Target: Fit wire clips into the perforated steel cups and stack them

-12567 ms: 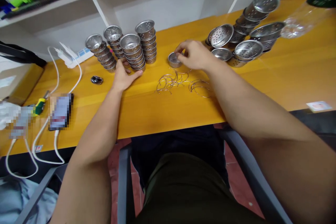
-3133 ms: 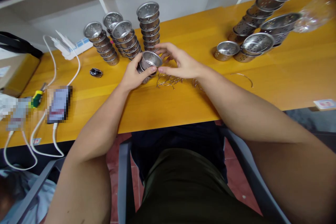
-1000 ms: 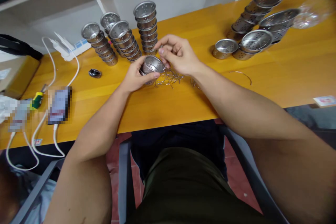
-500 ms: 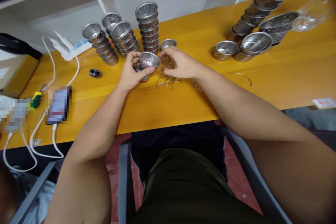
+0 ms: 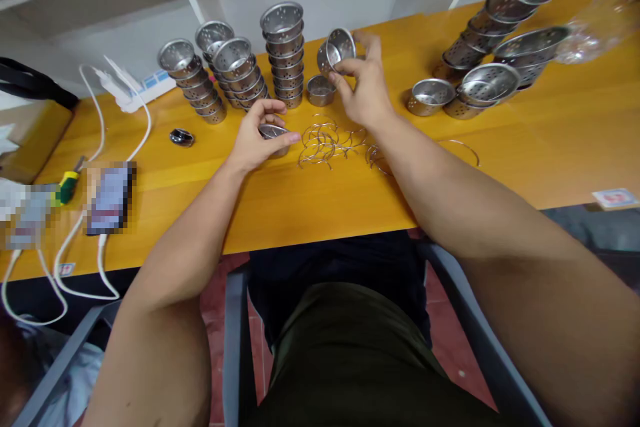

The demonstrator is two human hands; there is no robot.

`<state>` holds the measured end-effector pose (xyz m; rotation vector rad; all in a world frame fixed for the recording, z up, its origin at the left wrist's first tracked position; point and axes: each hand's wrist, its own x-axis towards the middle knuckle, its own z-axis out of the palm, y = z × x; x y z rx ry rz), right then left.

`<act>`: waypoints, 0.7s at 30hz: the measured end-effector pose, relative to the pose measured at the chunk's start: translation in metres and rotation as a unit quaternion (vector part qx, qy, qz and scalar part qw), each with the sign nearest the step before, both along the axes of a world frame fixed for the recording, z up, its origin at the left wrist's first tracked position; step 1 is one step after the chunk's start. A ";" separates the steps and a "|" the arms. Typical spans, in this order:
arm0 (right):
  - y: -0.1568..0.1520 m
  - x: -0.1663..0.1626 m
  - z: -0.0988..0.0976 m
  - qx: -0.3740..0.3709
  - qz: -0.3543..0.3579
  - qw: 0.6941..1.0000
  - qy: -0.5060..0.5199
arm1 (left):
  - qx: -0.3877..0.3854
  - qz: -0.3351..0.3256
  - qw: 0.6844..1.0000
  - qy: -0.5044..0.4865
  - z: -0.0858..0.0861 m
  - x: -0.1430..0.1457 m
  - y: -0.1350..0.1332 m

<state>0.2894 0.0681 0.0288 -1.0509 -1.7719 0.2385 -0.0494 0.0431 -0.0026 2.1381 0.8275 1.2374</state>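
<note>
My right hand is raised, its fingers and thumb gripping a perforated metal cup by the rim. That cup is tilted, its mouth towards the hand. Just below it, a small metal cup stands upright on the table. My left hand curls around another metal cup low at the table, thumb across the near side and fingers at the far rim; the hand hides part of this cup. Between and in front of the hands lies a tangle of thin bent wires.
Stacks of perforated cups stand behind on the left, one tall stack among them. More cups and a leaning stack are at right. A phone, cables, a screwdriver and a power strip lie at left.
The upper cup has left my left hand; my right hand now holds it, raised and farther back to the right. The wires are uncovered. My left hand stays around the lower cup.
</note>
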 end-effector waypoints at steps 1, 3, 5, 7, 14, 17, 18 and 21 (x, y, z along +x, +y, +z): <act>0.006 0.002 -0.004 -0.007 -0.008 1.000 -0.006 | 0.001 -0.005 1.000 0.003 0.001 0.002 -0.002; 0.013 0.000 -0.010 -0.050 0.008 0.998 -0.040 | 0.005 -0.012 1.000 0.003 0.003 0.005 -0.006; 0.015 -0.005 -0.016 -0.089 0.032 0.992 -0.078 | 0.013 -0.016 1.000 0.001 0.003 0.008 -0.008; 0.015 -0.010 -0.019 -0.100 0.029 0.989 -0.102 | 0.018 -0.015 1.000 0.002 0.001 0.008 -0.006; 0.017 -0.018 -0.022 -0.110 -0.013 0.985 -0.134 | 0.041 -0.008 0.999 0.013 -0.009 0.003 0.006; 0.009 -0.014 -0.010 -0.066 -0.011 0.990 -0.121 | 0.061 -0.006 0.998 0.011 -0.014 0.000 0.012; 0.003 -0.013 -0.003 -0.040 -0.012 0.994 -0.106 | 0.065 -0.006 0.998 0.015 -0.015 -0.001 0.014; -0.021 -0.018 0.022 0.032 0.011 0.997 -0.064 | 0.079 -0.001 0.996 0.036 -0.015 -0.003 0.016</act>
